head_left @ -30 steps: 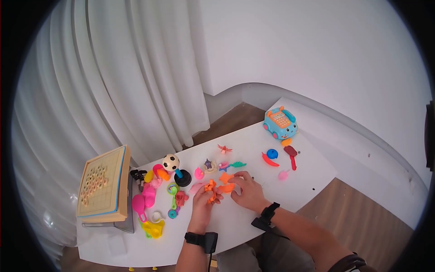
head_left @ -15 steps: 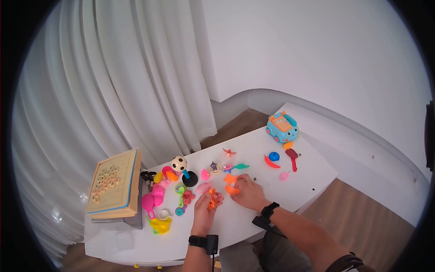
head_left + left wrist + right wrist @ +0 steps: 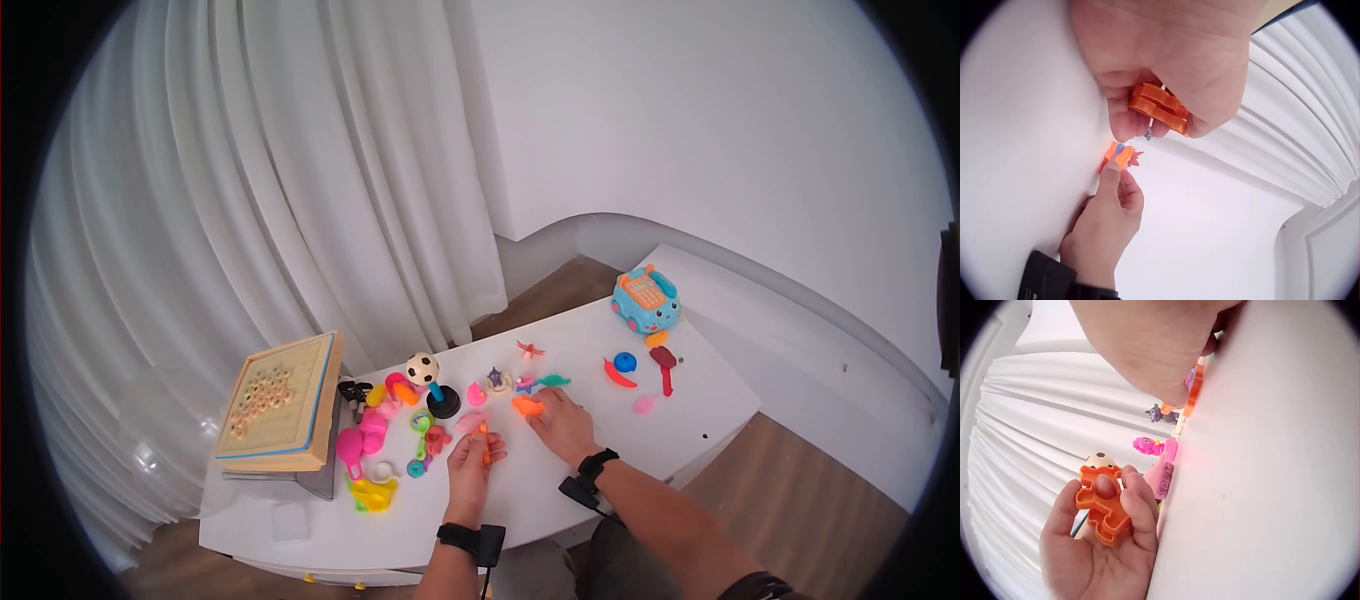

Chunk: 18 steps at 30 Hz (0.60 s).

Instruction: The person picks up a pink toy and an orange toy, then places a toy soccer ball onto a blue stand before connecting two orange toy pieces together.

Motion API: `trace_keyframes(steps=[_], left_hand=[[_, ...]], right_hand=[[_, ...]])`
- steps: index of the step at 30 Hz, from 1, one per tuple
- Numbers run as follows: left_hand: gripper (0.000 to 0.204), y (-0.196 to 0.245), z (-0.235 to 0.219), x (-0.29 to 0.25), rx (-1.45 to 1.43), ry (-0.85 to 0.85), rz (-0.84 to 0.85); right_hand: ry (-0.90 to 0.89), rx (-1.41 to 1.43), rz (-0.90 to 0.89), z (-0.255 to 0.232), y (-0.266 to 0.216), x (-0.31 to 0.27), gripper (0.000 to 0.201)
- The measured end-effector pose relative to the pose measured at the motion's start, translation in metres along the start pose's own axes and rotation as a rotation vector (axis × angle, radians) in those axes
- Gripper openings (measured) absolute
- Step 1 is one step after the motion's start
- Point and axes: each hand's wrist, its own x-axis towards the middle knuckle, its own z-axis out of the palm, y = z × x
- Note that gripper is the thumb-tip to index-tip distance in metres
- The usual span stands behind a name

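My left hand [image 3: 470,468] holds an orange figure-shaped cookie cutter [image 3: 1110,503] upright, with the thumb across its front and fingers curled around it. From the left wrist view, the edges of the cutter [image 3: 1160,107] show between thumb and fingers. To the right, my right hand [image 3: 565,430] pinches another orange cutter [image 3: 527,405] low over the white table. The thumb lies along that cutter [image 3: 1124,157] in the left wrist view; its outline is partly hidden by the hand. A pink mould [image 3: 470,421] lies just beyond my left hand.
Left of my hands stand a toy soccer ball [image 3: 422,369] on a black base, pink toys [image 3: 373,428] and a yellow toy [image 3: 374,494]. A chess board [image 3: 282,398] sits at far left. A blue toy phone [image 3: 646,300] is at the back right, a red pepper [image 3: 619,374] before it.
The head view has shifted, so the table appears farther right. My right hand has moved its orange cutter back over the spot where an orange star lay, now covered. My left hand keeps its cutter.
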Motion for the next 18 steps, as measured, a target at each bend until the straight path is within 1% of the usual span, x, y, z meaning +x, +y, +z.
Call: trace_keyframes(steps=[1,3,8,10,11,13,17,18], left_hand=[[0.031,0.0,0.0,0.0,0.004,0.005,0.005],[0.031,-0.002,0.0,0.0,0.045,0.002,0.003],[0.03,0.0,0.001,0.0,0.031,0.02,-0.008],[0.03,0.0,0.002,-0.001,0.028,0.033,-0.019],[0.03,0.001,0.002,-0.001,0.044,0.033,-0.013],[0.03,0.0,0.002,-0.001,0.058,0.033,-0.006],[0.03,0.002,0.004,-0.003,0.069,0.045,0.0],[0.03,0.003,0.006,-0.003,0.064,0.053,0.003]], right_hand=[[-0.038,-0.021,0.036,0.0,-0.003,0.002,0.037],[-0.048,-0.02,0.035,0.0,-0.006,0.003,0.036],[-0.089,-0.038,0.046,0.001,0.002,-0.005,0.033],[-0.005,0.002,0.003,0.0,0.003,-0.006,0.031],[-0.011,0.0,0.008,0.001,0.006,-0.007,0.031],[0.129,0.148,0.034,0.003,0.01,-0.004,0.031],[0.082,0.133,0.064,0.0,0.005,-0.005,0.031],[0.015,0.112,0.062,-0.002,0.003,-0.006,0.032]])
